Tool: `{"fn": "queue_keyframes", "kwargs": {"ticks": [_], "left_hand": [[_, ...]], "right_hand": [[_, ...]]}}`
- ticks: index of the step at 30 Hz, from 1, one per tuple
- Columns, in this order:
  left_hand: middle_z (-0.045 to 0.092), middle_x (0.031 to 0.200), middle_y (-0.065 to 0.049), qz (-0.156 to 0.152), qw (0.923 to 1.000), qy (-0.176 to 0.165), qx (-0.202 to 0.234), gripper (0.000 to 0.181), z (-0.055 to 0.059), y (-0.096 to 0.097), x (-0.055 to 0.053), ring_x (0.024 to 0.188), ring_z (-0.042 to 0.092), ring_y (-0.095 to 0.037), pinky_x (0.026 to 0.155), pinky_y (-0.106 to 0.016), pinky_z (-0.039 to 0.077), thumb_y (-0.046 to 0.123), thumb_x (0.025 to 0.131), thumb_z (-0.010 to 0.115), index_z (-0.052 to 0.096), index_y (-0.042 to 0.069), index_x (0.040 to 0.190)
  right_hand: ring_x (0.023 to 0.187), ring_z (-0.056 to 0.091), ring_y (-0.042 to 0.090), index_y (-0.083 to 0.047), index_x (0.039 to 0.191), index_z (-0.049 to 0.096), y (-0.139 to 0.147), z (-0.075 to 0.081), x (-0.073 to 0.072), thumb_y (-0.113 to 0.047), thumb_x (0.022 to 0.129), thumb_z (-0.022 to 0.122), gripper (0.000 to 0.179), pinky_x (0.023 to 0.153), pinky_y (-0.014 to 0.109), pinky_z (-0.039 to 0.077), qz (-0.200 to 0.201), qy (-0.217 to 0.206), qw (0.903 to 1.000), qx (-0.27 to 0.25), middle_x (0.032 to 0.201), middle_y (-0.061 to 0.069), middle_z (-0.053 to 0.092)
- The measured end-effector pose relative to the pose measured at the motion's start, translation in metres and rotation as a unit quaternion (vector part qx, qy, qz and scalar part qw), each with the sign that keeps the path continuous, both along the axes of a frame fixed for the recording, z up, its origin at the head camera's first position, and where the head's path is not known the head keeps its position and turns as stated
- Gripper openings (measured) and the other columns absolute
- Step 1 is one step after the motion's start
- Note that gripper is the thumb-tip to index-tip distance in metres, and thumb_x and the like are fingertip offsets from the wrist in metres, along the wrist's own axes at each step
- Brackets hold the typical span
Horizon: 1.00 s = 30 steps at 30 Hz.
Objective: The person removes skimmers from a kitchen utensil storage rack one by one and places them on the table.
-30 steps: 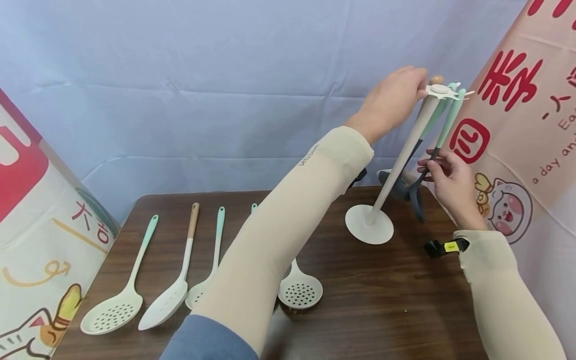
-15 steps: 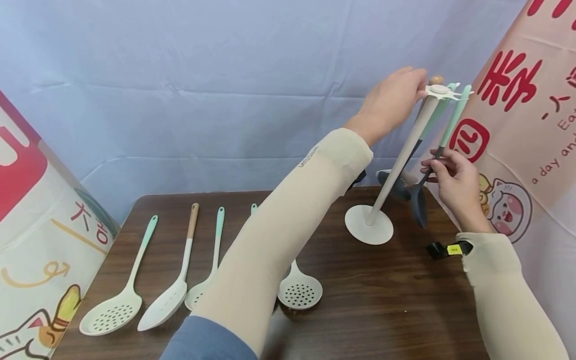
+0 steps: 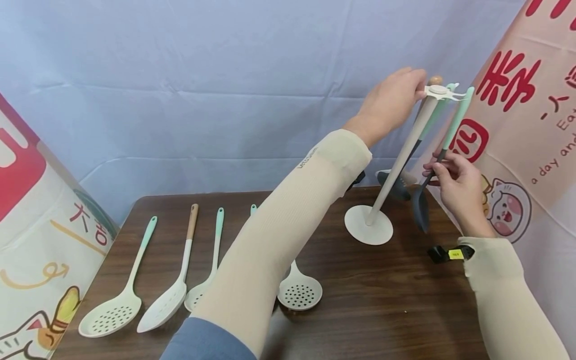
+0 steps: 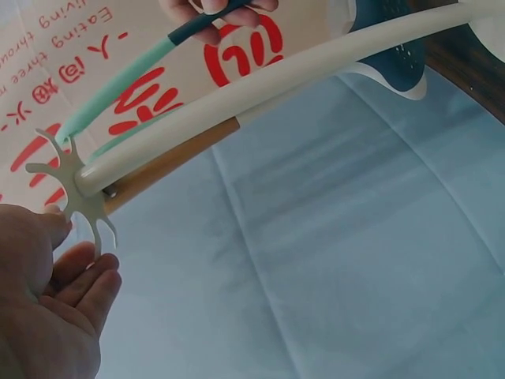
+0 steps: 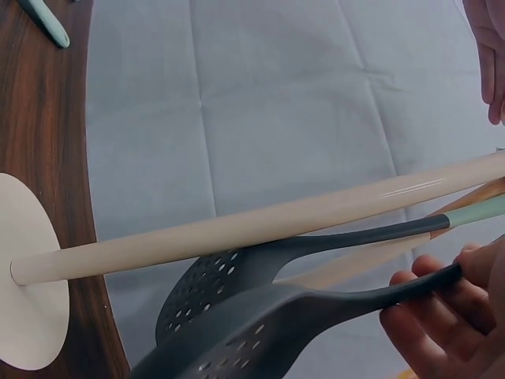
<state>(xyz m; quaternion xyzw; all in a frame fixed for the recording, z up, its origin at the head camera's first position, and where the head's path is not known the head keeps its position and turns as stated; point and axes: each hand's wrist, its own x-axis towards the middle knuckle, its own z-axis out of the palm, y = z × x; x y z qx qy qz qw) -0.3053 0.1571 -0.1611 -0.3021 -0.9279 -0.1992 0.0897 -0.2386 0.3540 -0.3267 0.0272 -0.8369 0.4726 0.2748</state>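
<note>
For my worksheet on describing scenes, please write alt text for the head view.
A person's right hand holds a dark grey, spoon-like utensil with a mint-green handle beside a tall cream stand, while the left hand grips the stand's hooked top. Pale, long-handled utensils lie on the brown wooden table, partly hidden by the sleeved left arm.

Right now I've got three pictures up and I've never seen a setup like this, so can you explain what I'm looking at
No machine here: a person is working bare-handed. The wide picture comes from a camera worn on the head; the other two from wrist cameras. The left hand pinches the hooked top of a pale stand. The right hand holds a dark slotted utensil, its mint handle reaching up beside that top. Hanging on the stand are another dark utensil and a wooden-handled one. On the brown table lie several pale utensils, some partly hidden by the left sleeve.
</note>
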Motion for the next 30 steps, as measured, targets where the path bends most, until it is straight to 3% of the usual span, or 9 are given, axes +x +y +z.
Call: {"fn": "queue_keyframes", "kwargs": {"ticks": [11, 16, 25, 28, 30], "left_hand": [[0.051, 0.110, 0.012, 0.005, 1.0000, -0.003, -0.003, 0.018, 0.000, -0.001, -0.003, 0.095, 0.042, -0.002, 0.080, -0.016, 0.040, 0.038, 0.107, 0.045, 0.055, 0.025, 0.114], [0.051, 0.109, 0.012, 0.007, 1.0000, -0.004, -0.001, 0.016, 0.000, -0.001, -0.003, 0.095, 0.042, -0.002, 0.080, -0.016, 0.039, 0.038, 0.107, 0.046, 0.054, 0.025, 0.111], [0.051, 0.110, 0.012, 0.002, 0.9999, -0.009, 0.006, 0.018, 0.001, -0.004, 0.000, 0.094, 0.041, -0.002, 0.080, -0.016, 0.040, 0.038, 0.107, 0.043, 0.053, 0.024, 0.112], [0.051, 0.110, 0.012, -0.001, 0.9999, -0.011, 0.005, 0.018, 0.002, -0.004, 0.000, 0.095, 0.041, -0.002, 0.081, -0.015, 0.040, 0.038, 0.107, 0.044, 0.054, 0.024, 0.113], [0.052, 0.111, 0.012, -0.003, 0.9999, -0.013, 0.004, 0.018, 0.003, -0.003, 0.000, 0.095, 0.041, -0.001, 0.081, -0.014, 0.040, 0.037, 0.107, 0.044, 0.055, 0.024, 0.114]], "right_hand": [[0.088, 0.069, -0.001, -0.006, 0.135, 0.061, -0.001, 0.006, 0.002, -0.012, 0.105, 0.057, 0.031, 0.077, 0.011, 0.052, 0.001, -0.004, 0.9999, -0.014, 0.100, -0.014, 0.070], [0.087, 0.068, -0.004, 0.000, 0.136, 0.059, -0.002, 0.005, 0.007, -0.014, 0.105, 0.057, 0.034, 0.076, 0.009, 0.051, -0.009, -0.017, 0.9998, -0.001, 0.097, -0.019, 0.069], [0.076, 0.064, -0.012, 0.008, 0.128, 0.059, 0.007, -0.008, 0.024, -0.007, 0.103, 0.058, 0.029, 0.066, 0.007, 0.051, -0.010, -0.034, 0.9975, 0.062, 0.085, -0.032, 0.064], [0.073, 0.062, -0.015, 0.009, 0.127, 0.060, 0.012, -0.012, 0.031, -0.009, 0.103, 0.059, 0.030, 0.063, 0.007, 0.050, -0.005, -0.054, 0.9930, 0.105, 0.085, -0.027, 0.067], [0.071, 0.061, -0.015, 0.010, 0.124, 0.060, 0.013, -0.015, 0.035, -0.011, 0.103, 0.060, 0.029, 0.061, 0.008, 0.050, 0.005, -0.072, 0.9887, 0.131, 0.085, -0.016, 0.072]]}}
